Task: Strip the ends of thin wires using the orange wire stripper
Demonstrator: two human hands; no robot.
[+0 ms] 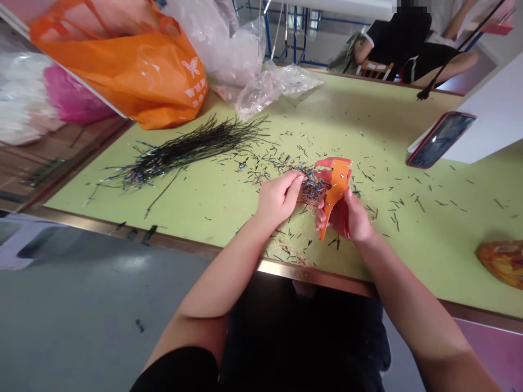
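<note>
My right hand (354,215) is wrapped round the handles of an orange wire stripper (340,177), its red jaws pointing left. Just left of those jaws, my left hand (280,198) is closed in a pinch; a thin wire seems to be between the fingertips, though it is too small to make out fully. Under and between the hands lies a pile of short wire pieces (312,190) with blue bits and copper-coloured strands. Farther left rests a long bundle of black wires (204,141), with light and blue tips at its near end.
An orange bag (163,71) and clear plastic bags (278,87) stand at the back left. A phone (441,140) leans on a white box (490,109) at the right. A packet (502,264) lies at the right edge. Black scraps litter the green table (196,201). People sit beyond it.
</note>
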